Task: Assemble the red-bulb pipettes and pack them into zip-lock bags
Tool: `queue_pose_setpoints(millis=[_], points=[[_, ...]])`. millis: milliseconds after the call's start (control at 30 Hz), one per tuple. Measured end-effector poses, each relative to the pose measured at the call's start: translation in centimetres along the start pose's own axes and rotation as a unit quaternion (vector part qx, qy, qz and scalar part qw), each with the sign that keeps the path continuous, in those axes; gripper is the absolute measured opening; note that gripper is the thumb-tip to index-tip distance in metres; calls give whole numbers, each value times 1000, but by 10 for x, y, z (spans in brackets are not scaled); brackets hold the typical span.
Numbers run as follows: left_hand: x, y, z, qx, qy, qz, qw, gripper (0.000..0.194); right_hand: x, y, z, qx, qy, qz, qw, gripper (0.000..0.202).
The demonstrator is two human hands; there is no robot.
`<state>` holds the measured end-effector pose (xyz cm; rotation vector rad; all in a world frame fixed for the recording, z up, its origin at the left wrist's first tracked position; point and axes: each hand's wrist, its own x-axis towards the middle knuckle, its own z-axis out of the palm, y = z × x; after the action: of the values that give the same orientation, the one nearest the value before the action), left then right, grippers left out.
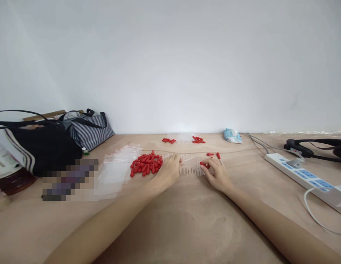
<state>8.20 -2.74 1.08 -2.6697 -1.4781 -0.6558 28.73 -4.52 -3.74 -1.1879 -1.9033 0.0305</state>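
Note:
Side by side on the wooden table lies a row of thin clear sticks [191, 168], between my two hands. My left hand [171, 169] is closed at the left end of the row, its fingertips at one thin pale stick [189, 160]. At the right end, my right hand [215, 173] has its fingers pinched on a small red piece [204, 165]. A heap of red pieces [146, 163] rests left of my left hand. Two more red pieces [210, 154] are just beyond my right hand, one seemingly on a stick.
Small red groups [198, 139] and clear sticks [184, 137] lie near the wall. Clear plastic bags [112, 172], a striped bag [90, 128] and a black bag [55, 146] are left. A blue-white packet [232, 135], power strip [304, 178] and black headset [299, 146] are right.

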Motion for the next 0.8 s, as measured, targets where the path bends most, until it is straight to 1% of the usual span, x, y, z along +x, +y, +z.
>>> queue_pose_setpoints(millis=[33, 100, 167, 200, 300, 400, 533, 800], points=[[-13, -6, -6, -17, -11, 18, 1000, 15, 0, -6, 2, 18, -16, -5, 1000, 16], [-36, -20, -12, -75, -3, 39, 996, 14, -1, -19, 9, 44, -50, -16, 998, 16], [-52, -33, -10, -124, 25, 58, 990, 16, -2, -31, 17, 66, -71, -28, 995, 16], [-56, -39, -7, -144, 34, 67, 987, 19, -2, -36, 21, 77, -77, -32, 994, 17], [-59, -48, 2, -178, 48, 89, 979, 23, -3, -46, 28, 103, -89, -49, 989, 22], [-56, -49, 7, -186, 47, 105, 976, 23, -3, -47, 30, 125, -91, -51, 987, 23], [-55, -49, 7, -187, 39, 109, 976, 24, -2, -44, 29, 137, -84, -38, 986, 23], [-55, -47, 7, -179, 43, 126, 975, 25, 0, -49, 27, 151, -106, -55, 981, 21]])
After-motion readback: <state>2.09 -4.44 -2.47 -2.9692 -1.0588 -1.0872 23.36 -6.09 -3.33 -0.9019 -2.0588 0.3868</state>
